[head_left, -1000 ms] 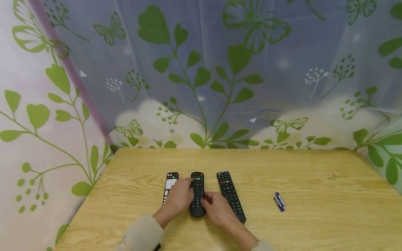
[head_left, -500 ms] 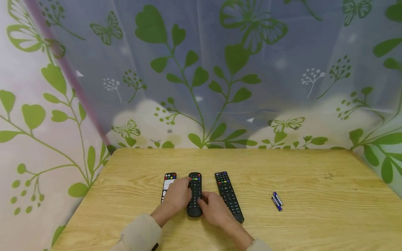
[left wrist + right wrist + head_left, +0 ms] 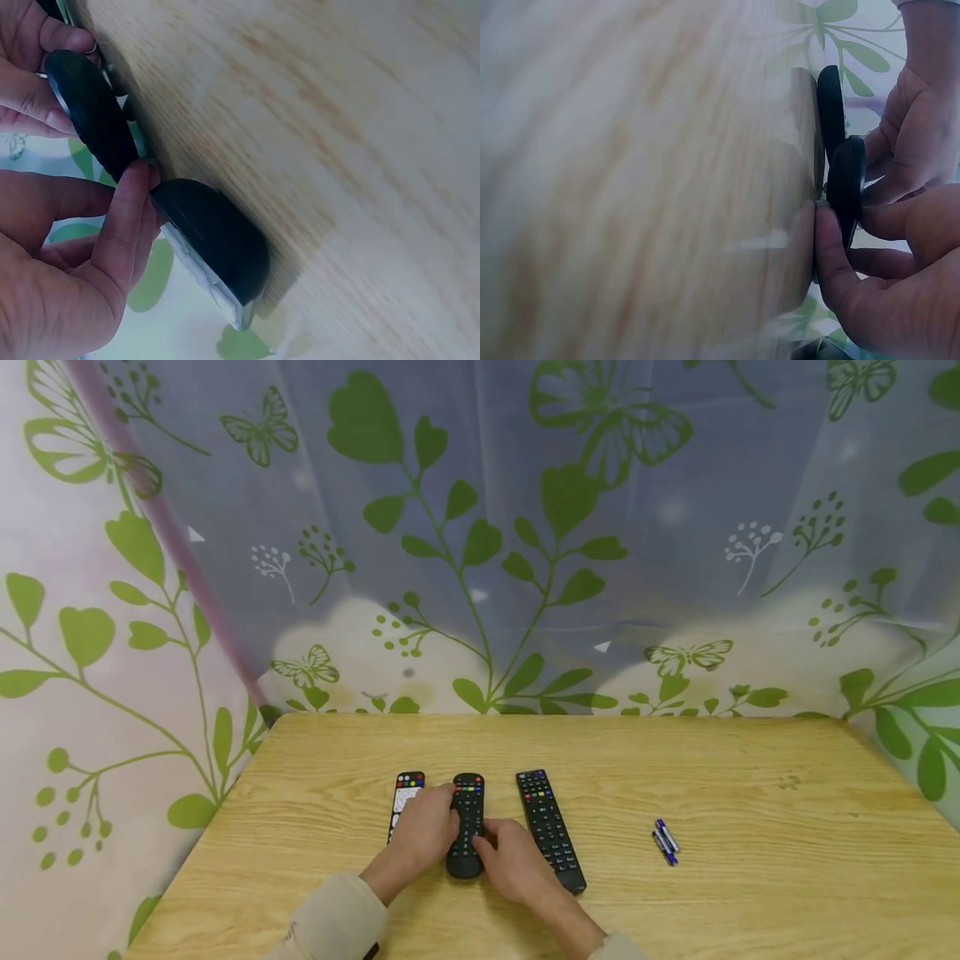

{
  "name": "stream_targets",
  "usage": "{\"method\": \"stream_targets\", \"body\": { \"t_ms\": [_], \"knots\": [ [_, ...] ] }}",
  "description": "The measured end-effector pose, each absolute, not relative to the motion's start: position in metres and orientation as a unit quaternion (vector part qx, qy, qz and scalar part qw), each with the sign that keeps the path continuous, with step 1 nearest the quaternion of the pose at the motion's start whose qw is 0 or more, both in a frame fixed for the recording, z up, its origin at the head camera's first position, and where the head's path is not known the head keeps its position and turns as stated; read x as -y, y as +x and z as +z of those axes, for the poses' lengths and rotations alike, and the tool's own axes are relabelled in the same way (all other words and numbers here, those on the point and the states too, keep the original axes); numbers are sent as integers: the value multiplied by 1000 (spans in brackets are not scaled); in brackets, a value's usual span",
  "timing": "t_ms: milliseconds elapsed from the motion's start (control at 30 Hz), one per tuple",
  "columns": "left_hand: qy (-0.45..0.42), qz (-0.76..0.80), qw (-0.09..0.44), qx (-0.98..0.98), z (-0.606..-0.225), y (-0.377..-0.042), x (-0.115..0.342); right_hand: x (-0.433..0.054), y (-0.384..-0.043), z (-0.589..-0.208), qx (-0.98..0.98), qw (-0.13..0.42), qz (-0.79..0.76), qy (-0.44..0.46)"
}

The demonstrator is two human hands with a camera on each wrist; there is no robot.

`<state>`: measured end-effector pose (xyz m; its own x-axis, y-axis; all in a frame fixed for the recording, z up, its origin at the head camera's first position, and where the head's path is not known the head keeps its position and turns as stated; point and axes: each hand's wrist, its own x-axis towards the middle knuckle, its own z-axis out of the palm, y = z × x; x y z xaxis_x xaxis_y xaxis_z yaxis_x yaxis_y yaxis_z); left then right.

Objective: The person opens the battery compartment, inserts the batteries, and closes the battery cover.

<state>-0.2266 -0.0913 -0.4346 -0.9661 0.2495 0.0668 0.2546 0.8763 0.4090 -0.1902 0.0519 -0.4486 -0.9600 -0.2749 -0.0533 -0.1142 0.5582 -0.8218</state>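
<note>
Held by both hands, slightly toward nine o'clock from the middle of the wooden surface (image 3: 750,810): the middle remote (image 3: 467,827), black, with its long axis toward twelve o'clock and a row of coloured buttons at its far end. At its nine o'clock: the left grip (image 3: 423,828), narrow, pinching the left edge of the remote. At its four o'clock: the right grip (image 3: 516,860), likewise narrow, pinching the right edge nearer the bottom end. Hard to judge from the dim wrist views whether wholly raised or partly resting. Farther out at nine o'clock, partly covered by the left grip: the white-panelled remote (image 3: 406,797), face up. At three o'clock, partly behind the right grip: the slanted remote (image 3: 551,827), black, face up, aligned from eleven o'clock to five. Well apart, farther toward three o'clock: two batteries (image 3: 667,837), blue and silver, side by side in a similar slant. Along the far edge at twelve o'clock: cloth (image 3: 517,635) printed with green leaves and butterflies.
</note>
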Motion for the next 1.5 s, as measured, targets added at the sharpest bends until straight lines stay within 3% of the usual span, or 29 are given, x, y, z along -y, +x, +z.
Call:
{"method": "stream_targets", "body": {
  "t_ms": [200,733,967,1500],
  "knots": [
    [-150,-179,40,972,-437,-225,93,-51,-190,-448,-870,91,-473,-105],
    [-137,-147,46,978,-437,-219,92,-53,-188,-449,-873,107,-467,-91],
    [-122,-146,85,978,-433,-218,90,-62,-185,-435,-869,123,-470,-92],
    [-143,-261,92,950,-423,-219,78,-119,-187,-411,-876,50,-478,-46]
  ]
}}
